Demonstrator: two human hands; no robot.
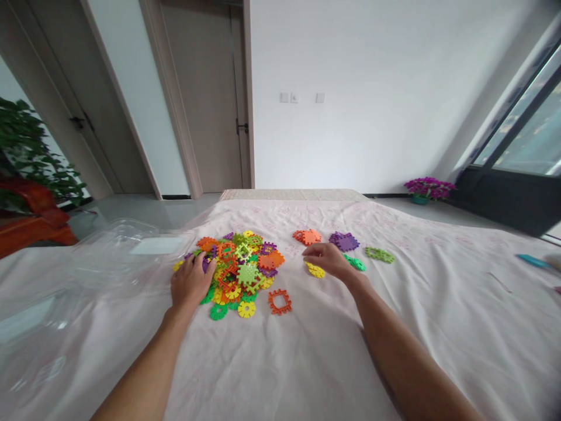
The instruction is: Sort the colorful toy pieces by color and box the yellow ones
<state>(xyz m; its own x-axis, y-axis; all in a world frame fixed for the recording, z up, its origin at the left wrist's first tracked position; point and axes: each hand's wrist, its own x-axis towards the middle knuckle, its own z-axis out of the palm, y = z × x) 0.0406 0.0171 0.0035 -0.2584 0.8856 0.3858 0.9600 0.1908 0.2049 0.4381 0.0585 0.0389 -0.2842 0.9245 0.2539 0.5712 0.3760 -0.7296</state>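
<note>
A heap of colourful plastic interlocking pieces lies on the cloth in front of me, with square toothed plates and round notched discs mixed together. My left hand rests on its left edge, fingers apart, a purple piece showing between thumb and forefinger. To the right, my right hand hovers by a small group of yellow discs, its fingers drawn together; whatever they hold is hidden. Around it lie orange pieces, purple pieces, green discs and light green pieces. An orange square frame sits between the hands.
Clear plastic containers stand at the left on the pale cloth. A blue-handled object lies at the far right, past a thin strand. Beyond the table are doors, a white wall and a pot of purple flowers.
</note>
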